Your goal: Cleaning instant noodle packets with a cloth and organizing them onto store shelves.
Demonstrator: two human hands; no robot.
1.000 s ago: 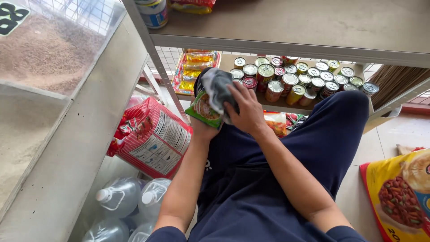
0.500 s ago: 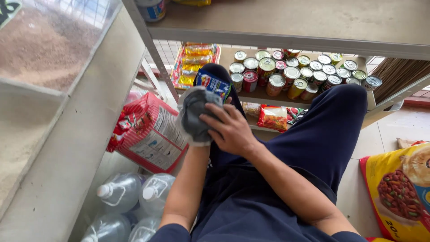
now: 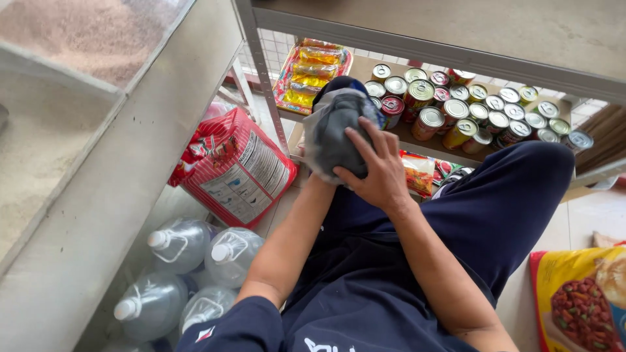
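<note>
Pressing a grey cloth [image 3: 332, 133] around a packet above the front edge of the low shelf [image 3: 417, 148], right hand [image 3: 375, 171] fingers spread over it, left hand hidden beneath so grip unclear, risking a slip onto nearby cans [image 3: 456, 111].

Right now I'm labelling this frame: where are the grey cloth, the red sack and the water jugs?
Grey cloth [image 3: 329, 133], head view: its middle, above the right hand's fingers.
Red sack [image 3: 238, 169], head view: its printed face.
Water jugs [image 3: 231, 255], head view: one jug's shoulder.
</note>
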